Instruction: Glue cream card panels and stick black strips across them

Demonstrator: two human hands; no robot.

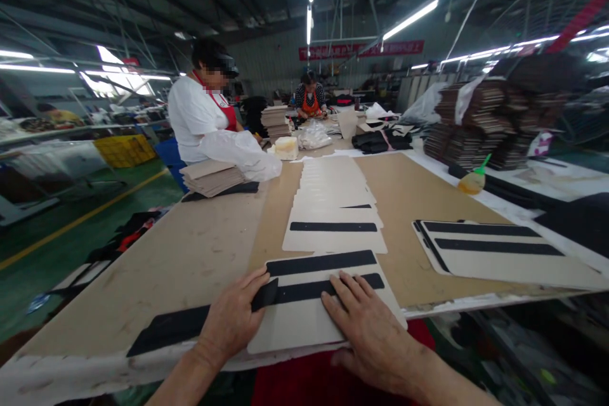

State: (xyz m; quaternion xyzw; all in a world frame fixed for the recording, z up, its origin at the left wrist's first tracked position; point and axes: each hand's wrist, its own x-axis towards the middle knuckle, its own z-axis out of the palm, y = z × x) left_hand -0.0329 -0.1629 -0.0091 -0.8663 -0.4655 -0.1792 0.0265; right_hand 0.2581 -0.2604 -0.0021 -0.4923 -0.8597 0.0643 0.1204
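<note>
A pale board [304,327] with rounded corners lies at the table's front edge. Two black strips run across it, an upper strip [318,262] and a lower strip [304,292]. My left hand [238,311] is at the board's left side, closed around a loose black strip end [266,294] by the lower strip's left end. My right hand [366,323] rests on the board with its fingers spread, the fingertips touching the lower strip near its right end. More black strips [166,328] lie stacked on the table left of my left hand.
Overlapping pale boards [333,190] run back along the table [214,247]. Boards with black strips [499,260] are stacked at right. A glue bottle [472,183] stands behind them. Cardboard pieces [212,177] lie at left, beside a person in a white shirt [190,114]. Another person [309,98] works farther back.
</note>
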